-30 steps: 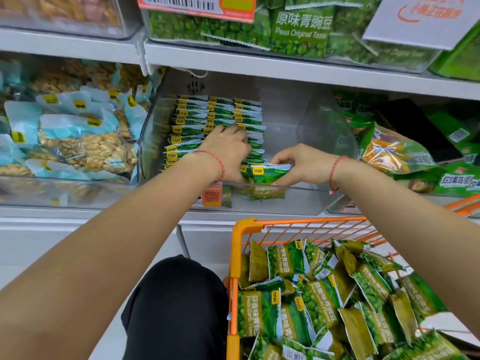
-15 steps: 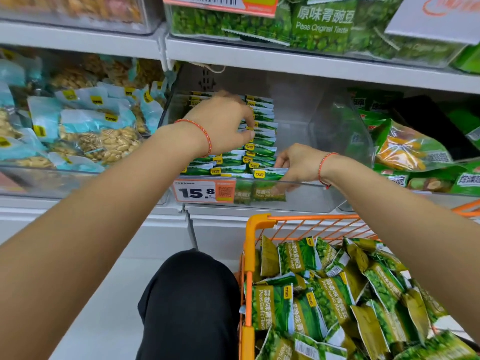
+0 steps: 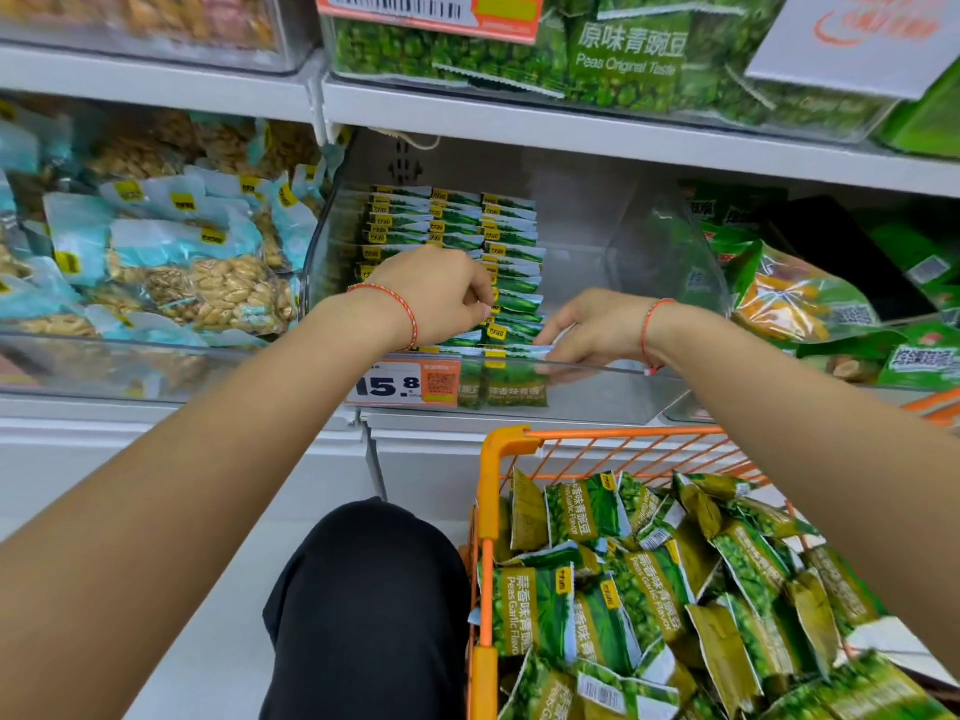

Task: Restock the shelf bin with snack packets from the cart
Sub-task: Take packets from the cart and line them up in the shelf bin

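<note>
Hands have both settled at the front of the clear shelf bin (image 3: 597, 379), mid-frame: the left hand (image 3: 441, 296), raised half a second ago, now curls onto the packet rows (image 3: 457, 236); the right hand (image 3: 592, 330) pinches the front packet (image 3: 514, 350). That packet looks nearly seated; the cart (image 3: 491, 491), lower right, holds many more.

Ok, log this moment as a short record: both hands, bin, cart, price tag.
left hand: fingers curled on the upright rows of green packets in the bin
right hand: holds the front packet at the front wall
shelf bin: clear, packets fill its left part, right part bare
cart: orange, heaped with loose pea packets
price tag: on the bin front
</note>
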Tool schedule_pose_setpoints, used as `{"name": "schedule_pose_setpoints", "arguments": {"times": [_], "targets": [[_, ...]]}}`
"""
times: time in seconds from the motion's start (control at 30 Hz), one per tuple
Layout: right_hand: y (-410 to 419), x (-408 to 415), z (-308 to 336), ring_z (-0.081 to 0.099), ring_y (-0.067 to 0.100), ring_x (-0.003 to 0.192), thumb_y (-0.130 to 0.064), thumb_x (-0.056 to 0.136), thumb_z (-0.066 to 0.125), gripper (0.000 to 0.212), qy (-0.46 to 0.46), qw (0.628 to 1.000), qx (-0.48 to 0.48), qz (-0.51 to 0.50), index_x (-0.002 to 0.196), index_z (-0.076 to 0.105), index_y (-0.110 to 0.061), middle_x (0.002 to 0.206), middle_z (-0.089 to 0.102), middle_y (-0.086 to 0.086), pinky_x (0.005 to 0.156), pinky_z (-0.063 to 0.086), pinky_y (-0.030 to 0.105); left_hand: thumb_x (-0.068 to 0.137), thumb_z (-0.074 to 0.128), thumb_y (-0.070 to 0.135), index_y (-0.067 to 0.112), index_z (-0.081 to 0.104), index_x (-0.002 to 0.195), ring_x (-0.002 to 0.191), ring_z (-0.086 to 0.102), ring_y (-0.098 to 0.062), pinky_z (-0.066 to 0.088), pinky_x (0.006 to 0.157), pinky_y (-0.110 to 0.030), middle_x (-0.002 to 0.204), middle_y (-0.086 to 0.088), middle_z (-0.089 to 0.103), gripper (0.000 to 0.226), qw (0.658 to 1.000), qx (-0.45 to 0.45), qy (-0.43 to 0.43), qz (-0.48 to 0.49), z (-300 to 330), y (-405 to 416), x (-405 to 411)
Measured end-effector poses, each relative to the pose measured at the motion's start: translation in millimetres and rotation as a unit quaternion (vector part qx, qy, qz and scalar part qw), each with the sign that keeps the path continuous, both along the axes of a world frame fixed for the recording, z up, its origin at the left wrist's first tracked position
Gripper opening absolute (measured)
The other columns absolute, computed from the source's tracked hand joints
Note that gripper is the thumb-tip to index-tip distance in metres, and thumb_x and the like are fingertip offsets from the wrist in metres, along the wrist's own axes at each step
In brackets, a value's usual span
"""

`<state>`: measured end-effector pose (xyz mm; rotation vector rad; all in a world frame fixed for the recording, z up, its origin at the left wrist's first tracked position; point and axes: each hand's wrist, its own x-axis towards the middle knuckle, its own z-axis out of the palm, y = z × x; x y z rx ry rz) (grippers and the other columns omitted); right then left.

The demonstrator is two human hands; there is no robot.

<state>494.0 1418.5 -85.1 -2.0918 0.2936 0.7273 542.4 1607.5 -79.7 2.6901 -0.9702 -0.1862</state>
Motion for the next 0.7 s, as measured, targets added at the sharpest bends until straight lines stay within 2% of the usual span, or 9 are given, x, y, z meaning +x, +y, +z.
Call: {"name": "schedule_pose_setpoints", "arguments": {"times": [0.1, 0.23, 0.33, 0.43, 0.47, 0.53, 0.63, 0.67, 0.7], "targets": [[8.0, 3.6, -4.4, 0.060, 0.001, 0.042, 0.001, 0.079, 0.073, 0.013, -0.024, 0.997, -0.077, 0.020, 0.078, 0.063, -0.009, 0.047, 0.062, -0.005, 0.046, 0.049, 0.011, 0.095, 0.052, 0.034, 0.024, 0.067, 0.107, 0.094, 0.060, -0.018, 0.047, 0.078, -0.030, 0.102, 0.006, 0.069, 0.022, 1.000, -0.004, 0.003, 0.004, -1.8, -1.5, 0.4], [12.3, 4.1, -15.1, 0.060, 0.001, 0.043, -0.002, 0.078, 0.075, 0.017, -0.043, 0.996, -0.082, -0.001, 0.073, 0.063, -0.011, 0.058, 0.063, -0.001, 0.051, 0.053, 0.014, 0.095, 0.050, 0.034, 0.025, 0.067, 0.108, 0.094, 0.060, -0.018, 0.050, 0.081, -0.033, 0.102, 0.006, 0.068, 0.023, 1.000, -0.010, 0.003, 0.011, -0.3, -2.0, 0.6], [9.8, 1.2, -12.8, 0.064, 0.005, 0.054, -0.007, 0.079, 0.075, 0.013, -0.028, 0.996, -0.084, 0.017, 0.086, 0.064, -0.010, 0.073, 0.067, 0.008, 0.067, 0.058, 0.019, 0.095, 0.049, 0.033, 0.026, 0.066, 0.108, 0.092, 0.058, -0.016, 0.048, 0.077, -0.030, 0.105, 0.007, 0.068, 0.023, 1.000, -0.014, -0.007, 0.021, -1.9, -5.9, -1.4], [-5.6, -0.1, 2.9, 0.070, 0.016, 0.070, -0.021, 0.084, 0.070, 0.031, 0.035, 0.999, 0.013, -0.021, 0.107, 0.064, 0.000, 0.088, 0.069, 0.015, 0.073, 0.058, 0.022, 0.097, 0.045, 0.035, 0.024, 0.061, 0.119, 0.107, 0.056, -0.022, 0.047, 0.081, -0.031, 0.122, 0.000, 0.062, 0.029, 0.999, -0.005, -0.009, 0.036, -10.0, -5.7, -3.8], [-11.9, 1.2, 6.6, 0.070, 0.019, 0.074, -0.030, 0.086, 0.067, 0.039, 0.031, 0.997, 0.029, -0.062, 0.109, 0.064, 0.002, 0.091, 0.070, 0.016, 0.073, 0.058, 0.023, 0.098, 0.043, 0.037, 0.022, 0.056, 0.127, 0.118, 0.052, -0.024, 0.046, 0.089, -0.034, 0.132, -0.003, 0.056, 0.036, 0.999, 0.010, -0.001, 0.037, -14.0, -4.5, -4.6], [-19.0, 5.5, 6.3, 0.069, 0.023, 0.079, -0.046, 0.093, 0.052, 0.057, 0.015, 0.989, 0.018, -0.143, 0.120, 0.058, 0.005, 0.096, 0.069, 0.020, 0.071, 0.058, 0.027, 0.099, 0.034, 0.044, 0.019, 0.039, 0.143, 0.136, 0.034, -0.026, 0.034, 0.107, -0.040, 0.150, -0.007, 0.037, 0.051, 0.998, 0.041, 0.037, 0.038, -20.1, -2.0, -8.5], [-8.7, 8.9, -1.3, 0.059, 0.033, 0.110, -0.059, 0.097, 0.025, 0.077, 0.079, 0.971, 0.102, -0.199, 0.136, 0.039, 0.005, 0.121, 0.058, 0.026, 0.082, 0.051, 0.035, 0.100, 0.022, 0.049, 0.021, 0.016, 0.152, 0.146, 0.009, -0.022, 0.014, 0.118, -0.040, 0.160, -0.004, 0.009, 0.059, 0.993, 0.064, 0.091, 0.049, -26.4, -0.4, -15.7], [-1.5, 9.1, -2.8, 0.058, 0.033, 0.112, -0.062, 0.096, 0.018, 0.077, 0.096, 0.965, 0.141, -0.199, 0.134, 0.041, 0.000, 0.118, 0.060, 0.024, 0.080, 0.050, 0.034, 0.100, 0.020, 0.049, 0.022, 0.012, 0.152, 0.147, 0.006, -0.021, 0.011, 0.118, -0.039, 0.160, -0.003, 0.005, 0.059, 0.992, 0.068, 0.090, 0.053, -28.2, -0.5, -17.7], [2.5, 12.6, -6.9, 0.061, 0.031, 0.105, -0.063, 0.095, 0.013, 0.071, 0.102, 0.965, 0.152, -0.190, 0.123, 0.047, -0.007, 0.108, 0.063, 0.019, 0.073, 0.051, 0.032, 0.101, 0.019, 0.048, 0.022, 0.009, 0.152, 0.147, 0.005, -0.020, 0.009, 0.118, -0.038, 0.160, -0.003, 0.003, 0.059, 0.993, 0.068, 0.084, 0.057, -29.8, -0.8, -18.9]]}}
